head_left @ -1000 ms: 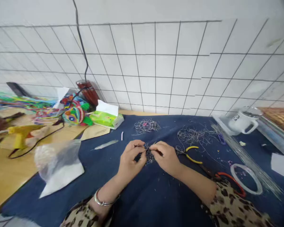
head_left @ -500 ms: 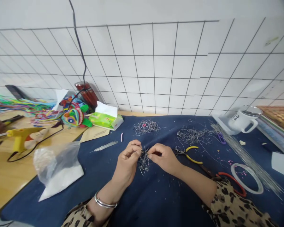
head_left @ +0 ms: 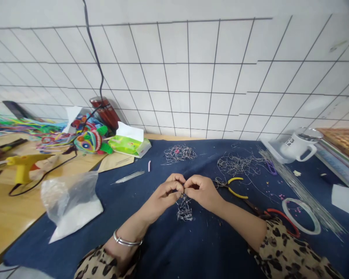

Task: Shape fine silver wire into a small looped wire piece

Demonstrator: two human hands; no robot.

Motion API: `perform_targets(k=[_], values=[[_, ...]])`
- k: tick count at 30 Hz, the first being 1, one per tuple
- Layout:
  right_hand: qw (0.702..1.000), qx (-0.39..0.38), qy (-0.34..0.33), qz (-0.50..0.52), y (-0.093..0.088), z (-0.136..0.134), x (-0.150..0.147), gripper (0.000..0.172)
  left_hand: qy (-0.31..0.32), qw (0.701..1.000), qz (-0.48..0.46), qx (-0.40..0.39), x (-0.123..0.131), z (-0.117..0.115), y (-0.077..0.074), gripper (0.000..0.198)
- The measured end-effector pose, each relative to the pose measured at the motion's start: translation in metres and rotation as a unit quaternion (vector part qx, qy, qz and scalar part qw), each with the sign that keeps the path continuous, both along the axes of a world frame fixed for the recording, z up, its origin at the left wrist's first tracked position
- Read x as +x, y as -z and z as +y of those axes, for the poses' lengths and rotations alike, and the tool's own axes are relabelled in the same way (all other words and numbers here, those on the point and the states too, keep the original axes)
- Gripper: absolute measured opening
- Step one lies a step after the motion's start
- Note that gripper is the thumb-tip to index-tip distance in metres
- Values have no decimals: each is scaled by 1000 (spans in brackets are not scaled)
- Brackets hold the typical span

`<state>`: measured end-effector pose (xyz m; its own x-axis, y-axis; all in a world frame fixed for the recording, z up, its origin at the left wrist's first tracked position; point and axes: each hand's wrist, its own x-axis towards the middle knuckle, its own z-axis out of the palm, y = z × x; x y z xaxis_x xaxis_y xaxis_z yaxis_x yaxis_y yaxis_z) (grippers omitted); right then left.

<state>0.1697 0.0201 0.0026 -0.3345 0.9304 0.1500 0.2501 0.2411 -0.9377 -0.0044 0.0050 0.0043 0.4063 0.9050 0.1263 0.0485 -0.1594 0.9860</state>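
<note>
Where the hands [head_left: 164, 195] [head_left: 203, 192] pinch it, the wire tangle [head_left: 184, 209] is hidden.

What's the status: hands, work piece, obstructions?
Left hand and right hand both pinch the wire bundle, fingertips together. Bundle hangs below them over the blue cloth. Yellow pliers lie just beyond the right hand.

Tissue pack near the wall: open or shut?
Open: a white tissue sticks up out of the green tissue pack, which lies by the blue cloth.
</note>
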Motion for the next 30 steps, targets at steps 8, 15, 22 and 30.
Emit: perform_targets(k=[8, 15, 22, 30], values=[[999, 32, 36, -11, -2, -3, -3, 11, 58, 995, 66, 49, -3, 4, -4, 10], [996, 67, 45, -30, -1, -3, -1, 12, 31, 991, 95, 92, -5, 6, -2, 14], [989, 123, 20, -79, -4, -1, 0, 10, -100, 990, 59, 76, -8, 4, -7, 14], [989, 117, 8, -92, 2, 2, 1, 9, -122, 992, -19, 7, -10, 5, -4, 16]])
